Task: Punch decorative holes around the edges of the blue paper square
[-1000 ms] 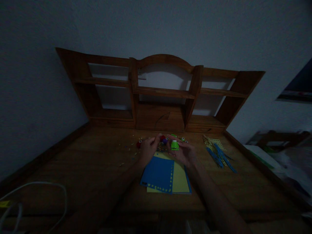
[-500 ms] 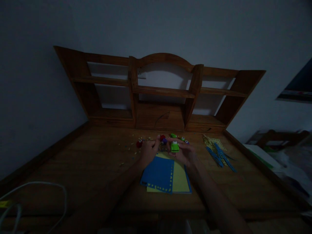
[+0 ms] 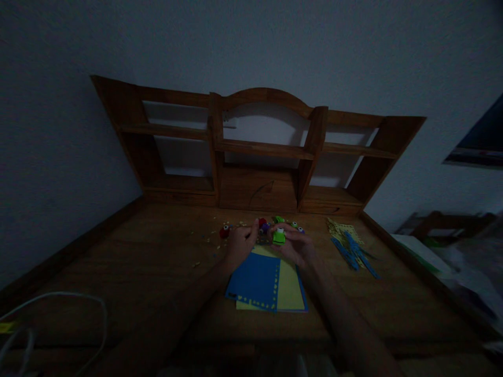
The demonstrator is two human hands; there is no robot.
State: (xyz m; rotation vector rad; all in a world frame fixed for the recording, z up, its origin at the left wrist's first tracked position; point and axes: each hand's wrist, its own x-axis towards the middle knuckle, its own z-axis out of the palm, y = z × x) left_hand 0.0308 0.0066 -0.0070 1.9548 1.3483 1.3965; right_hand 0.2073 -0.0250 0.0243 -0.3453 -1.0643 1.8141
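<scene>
In the head view my right hand (image 3: 296,246) is closed around a small green paper punch (image 3: 279,237) with a white top, held above the sheets. My left hand (image 3: 240,245) is to its left, fingers curled and thumb up; anything inside them is hidden. Under both hands lies a blue sheet (image 3: 253,280) with a row of punched holes along two edges, over a yellow sheet (image 3: 290,288). Behind and between the hands are a red punch (image 3: 262,222) and a purple punch (image 3: 264,229). Another red punch (image 3: 224,232) lies beside my left hand.
More punches, one green (image 3: 279,219), stand behind my right hand. Tiny paper bits (image 3: 196,264) are scattered left. Blue punched strips (image 3: 356,251) and yellow ones (image 3: 334,229) lie right. A wooden shelf (image 3: 265,149) stands at the back; a white cable (image 3: 74,295) lies front left.
The green punch and my right hand have shifted very slightly left. My left hand keeps nearly the same place, and the sheets lie as before.
</scene>
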